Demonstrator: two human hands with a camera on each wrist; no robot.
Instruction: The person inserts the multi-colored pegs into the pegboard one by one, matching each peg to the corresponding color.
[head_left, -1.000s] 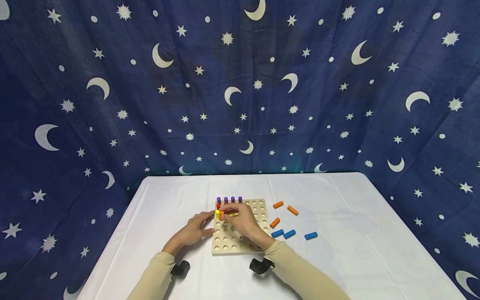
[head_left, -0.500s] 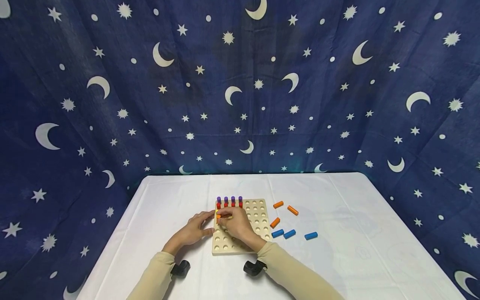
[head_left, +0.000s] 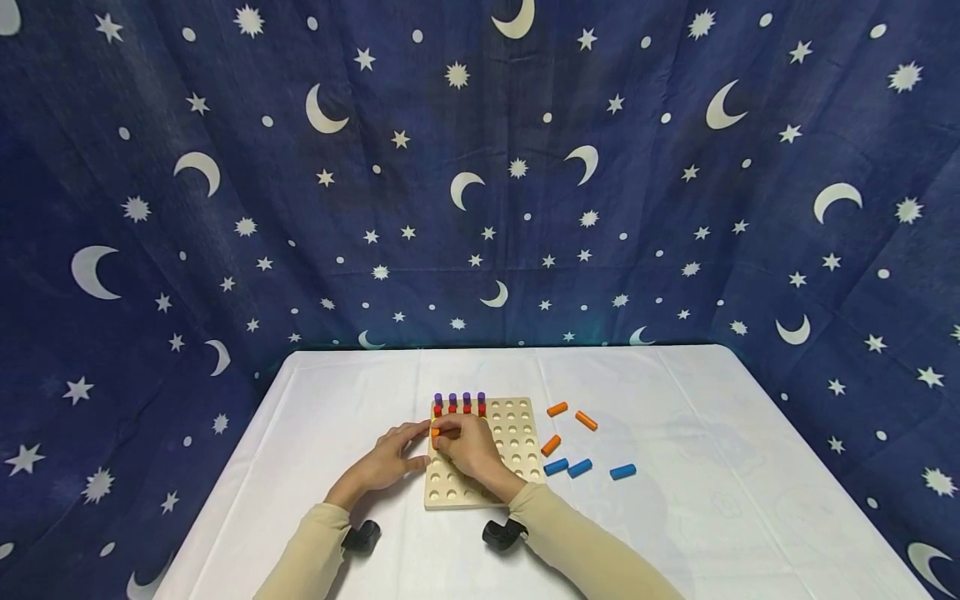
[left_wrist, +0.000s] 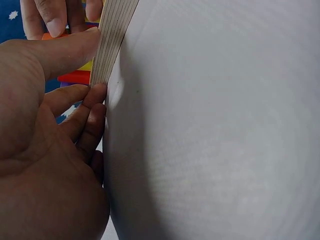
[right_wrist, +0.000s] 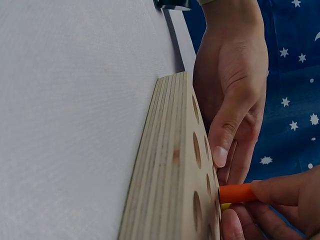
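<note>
A square wooden pegboard (head_left: pixel 517 457) with rows of round holes lies on the table. My right hand (head_left: pixel 472 447) is over its left part and pinches an orange peg (right_wrist: pixel 237 192) between thumb and fingers. The peg stands upright at a left-column hole, its lower end at the board's face; how deep it sits I cannot tell. My left hand (head_left: pixel 386 461) rests at the board's left edge, fingertips and thumb touching it. Purple pegs (head_left: pixel 452 399) fill part of the back row, with red pegs (head_left: pixel 437 412) in front. A yellow peg (right_wrist: pixel 226 206) is mostly hidden by my right hand.
Right of the board lie three loose orange pegs (head_left: pixel 587 421) and three blue pegs (head_left: pixel 622 472). A white cloth covers the table (head_left: pixel 720 500). Behind it hangs a dark blue curtain (head_left: pixel 420 208) with moons and stars.
My right hand has moved slightly left and toward me with the orange peg, bringing it from beside the yellow peg to the left column. The left hand has stayed at the edge.
</note>
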